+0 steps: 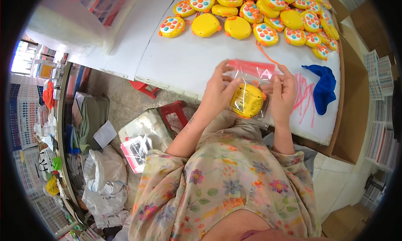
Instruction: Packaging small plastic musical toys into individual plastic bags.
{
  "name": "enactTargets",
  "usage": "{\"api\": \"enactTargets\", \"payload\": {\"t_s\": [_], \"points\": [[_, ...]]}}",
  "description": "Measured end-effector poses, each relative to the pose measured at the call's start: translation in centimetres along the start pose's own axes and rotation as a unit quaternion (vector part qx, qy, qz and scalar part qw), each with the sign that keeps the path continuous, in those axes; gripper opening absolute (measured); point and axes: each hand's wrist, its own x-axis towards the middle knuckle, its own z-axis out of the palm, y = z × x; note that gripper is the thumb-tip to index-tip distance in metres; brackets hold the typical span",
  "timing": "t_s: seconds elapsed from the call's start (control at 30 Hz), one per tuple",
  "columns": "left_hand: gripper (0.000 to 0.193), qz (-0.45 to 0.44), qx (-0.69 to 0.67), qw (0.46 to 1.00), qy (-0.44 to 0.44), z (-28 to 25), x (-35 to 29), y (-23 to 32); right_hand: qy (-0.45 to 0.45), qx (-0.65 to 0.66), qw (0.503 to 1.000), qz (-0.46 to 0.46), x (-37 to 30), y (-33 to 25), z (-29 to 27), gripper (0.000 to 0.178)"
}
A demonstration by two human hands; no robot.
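A clear plastic bag (251, 68) with a pinkish-red strip at its top is between my two hands, over the table's near edge. Inside it lies a round yellow toy (247, 101), its back with dark print facing up. My left hand (220, 89) grips the bag's left side, thumb near the toy's upper edge. My right hand (282, 92) pinches the bag's right side. An orange cord (266, 54) runs from near my right fingers toward the pile of yellow toys (268, 8), several of which show white faces with coloured dots.
Pink strips (309, 99) and a blue cloth (324, 88) lie on the white table (176, 57) at the right. Clear plastic bags (75, 23) are at the far left. A cardboard box (351, 115) stands against the right edge. Red stools (173, 115) are below the table.
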Motion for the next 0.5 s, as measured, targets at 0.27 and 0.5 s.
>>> {"api": "enactTargets", "payload": {"t_s": [0.27,0.5], "points": [[0.021,-0.145,-0.092,0.972,-0.16,-0.5,1.0,-2.9,0.027,-0.38,0.888,-0.257,1.1,-0.7,0.2,0.035],[0.036,-0.098,-0.125,0.969,-0.188,-0.6,0.8,-2.8,-0.074,-0.409,0.849,-0.326,1.7,-1.7,4.0,0.038]]}}
